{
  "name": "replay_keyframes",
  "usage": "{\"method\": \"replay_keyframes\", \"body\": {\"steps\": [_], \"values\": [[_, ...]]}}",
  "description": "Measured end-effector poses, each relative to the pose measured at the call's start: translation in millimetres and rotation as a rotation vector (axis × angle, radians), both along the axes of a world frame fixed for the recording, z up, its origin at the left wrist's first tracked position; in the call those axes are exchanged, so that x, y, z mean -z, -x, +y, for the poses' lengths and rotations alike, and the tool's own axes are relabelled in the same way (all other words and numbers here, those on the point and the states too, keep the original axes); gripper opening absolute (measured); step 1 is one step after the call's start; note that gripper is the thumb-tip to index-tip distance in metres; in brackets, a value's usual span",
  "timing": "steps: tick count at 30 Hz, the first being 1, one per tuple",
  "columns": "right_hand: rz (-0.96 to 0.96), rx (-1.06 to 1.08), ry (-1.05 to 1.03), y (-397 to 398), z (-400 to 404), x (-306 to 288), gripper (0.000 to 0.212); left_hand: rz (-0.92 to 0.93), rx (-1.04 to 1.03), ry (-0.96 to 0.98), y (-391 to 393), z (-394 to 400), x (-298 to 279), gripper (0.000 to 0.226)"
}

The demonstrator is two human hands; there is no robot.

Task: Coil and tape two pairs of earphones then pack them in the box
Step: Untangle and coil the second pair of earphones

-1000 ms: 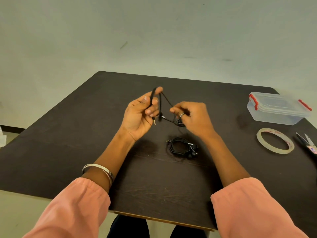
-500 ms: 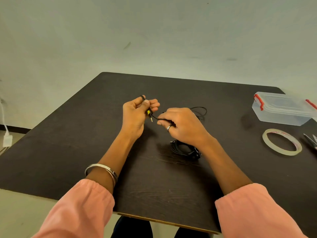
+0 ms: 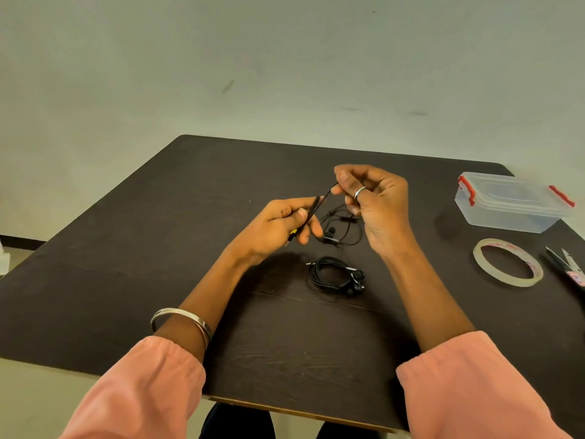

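Both hands are up over the middle of the dark table (image 3: 158,248), working the first pair of earphones. The left hand (image 3: 278,226) has its fingers and thumb curled round a few gathered strands of the earphone cable (image 3: 340,223), with the plug end poking out below its knuckles (there is a bit of yellow by the jack). The right hand (image 3: 376,204), a ring on one finger, pinches the same cable between thumb and fingertips, just above and to the right of the left. A short stretch of cable runs taut between the two grips, slanting up from left to right, and everything not yet wound hangs in loose loops under the right hand with the earbuds dangling near the tabletop, though I can't quite say whether they touch it. So the slack lies on the right hand's side, and I would judge that hand to be the one to carry the next loop back onto the left. The second pair of earphones (image 3: 337,277) lies bundled on the table just in front of the hands. Well off to the right sit the clear box (image 3: 506,204) with its red clips shut, the tape roll (image 3: 508,263) lying flat, and what look like scissors (image 3: 566,267) at the edge of view.
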State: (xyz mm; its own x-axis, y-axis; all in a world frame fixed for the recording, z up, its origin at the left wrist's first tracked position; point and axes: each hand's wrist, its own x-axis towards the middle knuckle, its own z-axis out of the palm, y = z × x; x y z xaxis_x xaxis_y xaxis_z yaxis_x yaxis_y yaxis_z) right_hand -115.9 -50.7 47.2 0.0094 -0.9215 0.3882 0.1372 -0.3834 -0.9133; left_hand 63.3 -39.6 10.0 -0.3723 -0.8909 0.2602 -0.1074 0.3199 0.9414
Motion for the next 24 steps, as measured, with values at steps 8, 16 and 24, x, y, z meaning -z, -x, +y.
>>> {"method": "replay_keyframes", "body": {"steps": [8, 16, 24], "values": [[0.213, 0.177, 0.068, 9, -14, 15, 0.017, 0.221, 0.103, -0.121, -3, -1, 3, 0.03], [0.999, 0.162, 0.362, -3, -12, 22, 0.022, 0.813, 0.161, -0.351, -9, -5, -3, 0.035], [1.464, 0.009, 0.566, -27, 6, 21, 0.021, 1.054, -0.076, -0.31, -16, -10, -7, 0.029]]}}
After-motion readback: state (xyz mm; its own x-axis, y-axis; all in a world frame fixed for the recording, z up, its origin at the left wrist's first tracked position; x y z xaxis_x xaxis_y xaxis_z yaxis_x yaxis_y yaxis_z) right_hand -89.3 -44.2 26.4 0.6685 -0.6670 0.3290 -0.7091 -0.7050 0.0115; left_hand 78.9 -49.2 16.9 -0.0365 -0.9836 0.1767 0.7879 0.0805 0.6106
